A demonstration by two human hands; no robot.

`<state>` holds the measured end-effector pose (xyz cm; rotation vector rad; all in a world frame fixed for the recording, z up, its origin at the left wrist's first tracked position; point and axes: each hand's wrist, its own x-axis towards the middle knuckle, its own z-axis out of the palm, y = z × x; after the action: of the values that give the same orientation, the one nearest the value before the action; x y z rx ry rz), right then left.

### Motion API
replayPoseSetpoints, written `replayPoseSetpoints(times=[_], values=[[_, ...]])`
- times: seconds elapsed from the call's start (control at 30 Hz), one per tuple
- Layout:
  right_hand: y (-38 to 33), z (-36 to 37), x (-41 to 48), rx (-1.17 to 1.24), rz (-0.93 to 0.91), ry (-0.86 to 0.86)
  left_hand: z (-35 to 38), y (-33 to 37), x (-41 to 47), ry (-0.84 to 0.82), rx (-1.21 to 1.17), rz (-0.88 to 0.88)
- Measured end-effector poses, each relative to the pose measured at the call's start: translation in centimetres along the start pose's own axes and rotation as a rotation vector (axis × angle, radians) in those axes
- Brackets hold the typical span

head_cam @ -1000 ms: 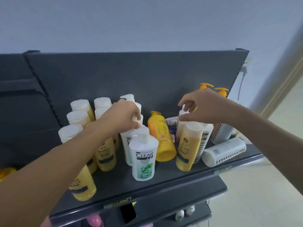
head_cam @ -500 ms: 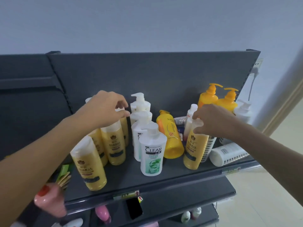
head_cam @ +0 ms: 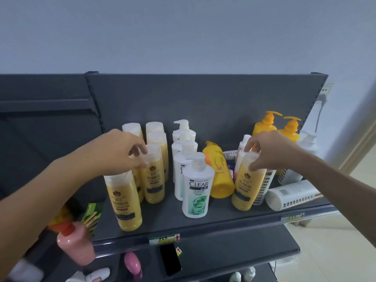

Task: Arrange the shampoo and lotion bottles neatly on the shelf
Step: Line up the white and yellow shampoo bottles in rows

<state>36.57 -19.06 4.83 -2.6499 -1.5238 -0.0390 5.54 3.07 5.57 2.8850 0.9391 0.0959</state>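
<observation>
Right now, right hand (head_cam: 270, 151) clamped over the white cap of a stray yellow bottle (head_cam: 247, 184), upright, long axis vertical, at the right of the shelf (head_cam: 223, 218); left hand (head_cam: 122, 151) pinching the cap of another yellow bottle (head_cam: 153, 180) in the left cluster. Between them, well in the way: CLEAR bottle (head_cam: 196, 190) and white pumps behind, plus a tilted orange bottle (head_cam: 219, 176). Just right of the stray, a white bottle (head_cam: 293, 195) lying flat, likely next for righting.
</observation>
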Motion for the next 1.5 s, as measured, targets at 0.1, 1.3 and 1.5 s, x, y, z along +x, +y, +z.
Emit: replayPoseSetpoints(times=[0.1, 1.3, 1.5], values=[[-0.3, -1.7, -0.6, 0.015, 0.025, 0.031, 0.1, -0.9, -1.5, -0.093, 0.057, -0.043], [-20.9, 0.3, 3.0, 0.215, -0.539, -0.144, 1.6, -2.9, -2.6, -0.038, 0.022, -0.151], [-20.7, 2.2, 3.7, 0.248, -0.558, -0.132, 1.6, -2.8, -2.5, -0.047, 0.058, -0.130]])
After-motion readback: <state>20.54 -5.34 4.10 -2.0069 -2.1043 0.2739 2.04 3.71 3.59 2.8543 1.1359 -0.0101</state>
